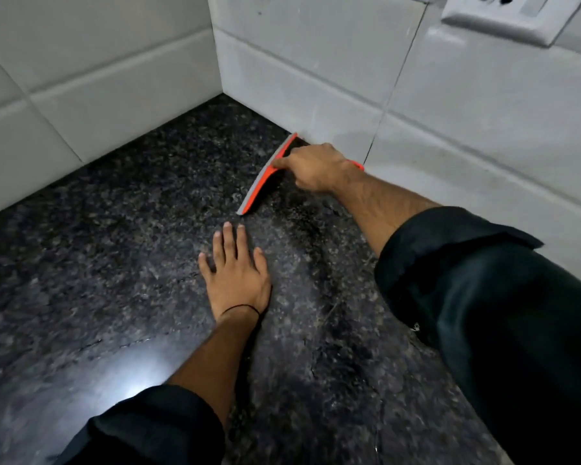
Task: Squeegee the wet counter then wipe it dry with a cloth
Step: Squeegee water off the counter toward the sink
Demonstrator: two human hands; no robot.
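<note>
Your right grip [316, 167] is curled round the handle of the orange squeegee [259, 186], with the thumb lying along the bar just above the blade. The squeegee stands on its grey blade edge on the dark speckled desk [98, 263], deep in the corner. Its far tip is touching or just short of the foot of the right-hand tiled wall [450, 122]; which of the two cannot be told. Its near tip points toward your other hand. A bit of the orange handle end peeks out behind your wrist.

Your left grip [237, 270] holds nothing. It lies flat on the desk, palm down and fingers straight, with the fingertips just short of the blade's near tip. A thin black band [240, 308] circles that wrist. Dark sleeves cover both forearms partway. A bright glare [114, 380] sits on the stone near your left sleeve. A white socket plate [503, 15] is fixed high on the right wall.
</note>
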